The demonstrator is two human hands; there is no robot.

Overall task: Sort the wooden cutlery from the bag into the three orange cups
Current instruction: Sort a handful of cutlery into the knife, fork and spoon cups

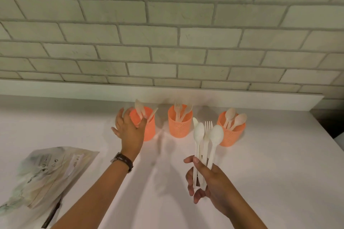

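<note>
L hand (130,132) at rim of left cup (150,131), outer fingers spread, thumb + forefinger by knives (138,109) inside; can't tell if pinching. R hand (206,180) fingers curled round cutlery bundle (205,141), spoons + fork, upright, nr right cup (232,135) w/ spoons. Mid cup (179,128): forks. Bag (50,173) flat on counter (270,173), far left

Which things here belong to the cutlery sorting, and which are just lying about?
In the job: left orange plastic cup; middle orange cup; right orange cup; pale wooden cutlery bundle in right hand; left hand; crumpled printed bag.
Just about: brown-strapped wristwatch; pale brick wall.
</note>
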